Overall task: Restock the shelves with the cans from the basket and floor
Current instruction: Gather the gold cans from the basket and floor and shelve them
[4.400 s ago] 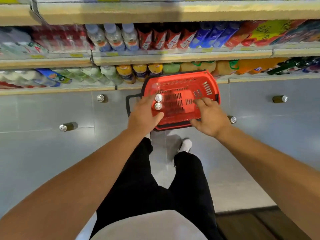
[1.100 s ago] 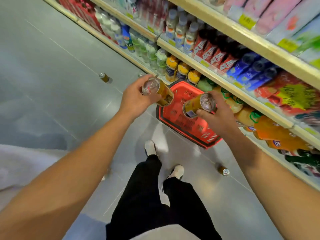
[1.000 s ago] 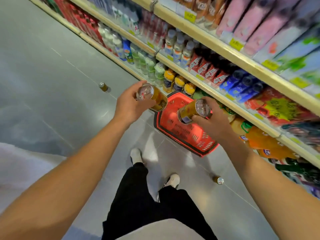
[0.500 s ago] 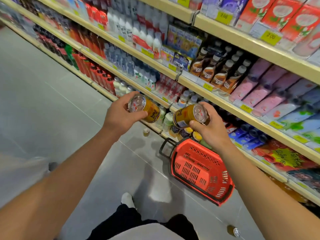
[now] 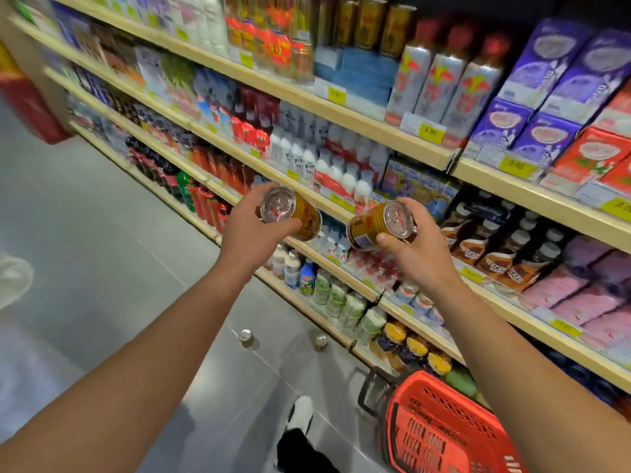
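Compared with half a second ago, the view has been raised: the red basket is now seen low at the right edge rather than near the middle, and higher shelves are brought into sight. Both cans are still held as before, lifted further up against the shelving.

Nearest, the basket is set on the grey floor against the bottom shelf, beside a white shoe. Further out, two cans are left standing on the floor just before the lowest shelf, a little apart from each other.

Above these, the left hand is curled round a yellow can, which is tilted with its silver top turned toward the camera. The right hand is closed round a second yellow can, gripped from below with the thumb over its rim, likewise tilted. The two held cans are kept near each other but apart.

Farthest, similar gold cans are seen on the top shelf.
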Action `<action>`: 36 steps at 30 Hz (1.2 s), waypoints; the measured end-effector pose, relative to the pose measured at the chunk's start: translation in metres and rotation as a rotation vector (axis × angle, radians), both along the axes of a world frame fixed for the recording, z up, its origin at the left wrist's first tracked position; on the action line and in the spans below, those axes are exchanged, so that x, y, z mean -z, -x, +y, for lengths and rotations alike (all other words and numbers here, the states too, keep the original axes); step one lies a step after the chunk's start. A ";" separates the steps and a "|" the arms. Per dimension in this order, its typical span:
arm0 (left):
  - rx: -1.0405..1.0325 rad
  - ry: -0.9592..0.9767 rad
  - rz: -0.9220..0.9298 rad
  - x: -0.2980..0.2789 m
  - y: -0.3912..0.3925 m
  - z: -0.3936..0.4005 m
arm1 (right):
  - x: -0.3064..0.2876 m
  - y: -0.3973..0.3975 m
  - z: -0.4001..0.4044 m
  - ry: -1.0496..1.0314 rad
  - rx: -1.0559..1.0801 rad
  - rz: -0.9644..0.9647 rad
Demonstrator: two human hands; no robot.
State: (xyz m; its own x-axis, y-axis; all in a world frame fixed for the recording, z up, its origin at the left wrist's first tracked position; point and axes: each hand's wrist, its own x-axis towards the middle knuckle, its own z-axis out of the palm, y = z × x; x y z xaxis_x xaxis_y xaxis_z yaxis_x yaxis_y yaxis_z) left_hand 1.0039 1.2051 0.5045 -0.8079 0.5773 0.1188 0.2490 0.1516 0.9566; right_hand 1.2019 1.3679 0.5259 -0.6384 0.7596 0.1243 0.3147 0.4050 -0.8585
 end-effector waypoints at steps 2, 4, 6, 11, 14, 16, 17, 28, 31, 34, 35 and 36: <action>0.004 -0.009 0.000 -0.007 0.030 0.015 | -0.006 0.029 0.015 -0.035 -0.005 0.011; 0.020 -0.029 0.012 -0.014 0.058 0.032 | -0.013 0.057 0.031 -0.057 -0.006 0.035; 0.035 -0.028 0.048 -0.023 0.084 0.049 | -0.022 0.083 0.050 -0.063 0.008 0.061; 0.044 -0.032 0.099 -0.049 0.144 0.097 | -0.054 0.144 0.098 -0.120 0.019 0.135; 0.056 -0.058 0.080 -0.064 0.174 0.120 | -0.073 0.179 0.122 -0.155 0.035 0.154; 0.069 -0.088 0.065 -0.071 0.195 0.134 | -0.083 0.202 0.136 -0.197 0.036 0.160; 0.080 -0.103 0.058 -0.073 0.206 0.141 | -0.088 0.213 0.143 -0.215 0.047 0.159; 0.282 -0.156 0.000 -0.082 0.347 0.201 | -0.111 0.333 0.185 -0.349 0.231 0.139; 0.336 -0.148 -0.016 -0.086 0.376 0.210 | -0.117 0.355 0.192 -0.354 0.261 0.082; 0.370 -0.146 -0.034 -0.089 0.399 0.216 | -0.125 0.372 0.201 -0.412 0.252 -0.026; 0.380 -0.144 -0.047 -0.090 0.405 0.218 | -0.128 0.376 0.204 -0.427 0.254 -0.082; 0.386 -0.140 -0.050 -0.091 0.410 0.220 | -0.130 0.379 0.208 -0.428 0.256 -0.137</action>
State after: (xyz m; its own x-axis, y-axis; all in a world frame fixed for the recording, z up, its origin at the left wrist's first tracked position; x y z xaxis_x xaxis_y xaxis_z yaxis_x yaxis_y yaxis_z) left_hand 0.5939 1.4249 0.5952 -0.5422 0.8199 0.1835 0.2145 -0.0761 0.9737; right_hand 0.8228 1.5764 0.6557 -0.4712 0.7930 0.3863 0.5476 0.6063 -0.5767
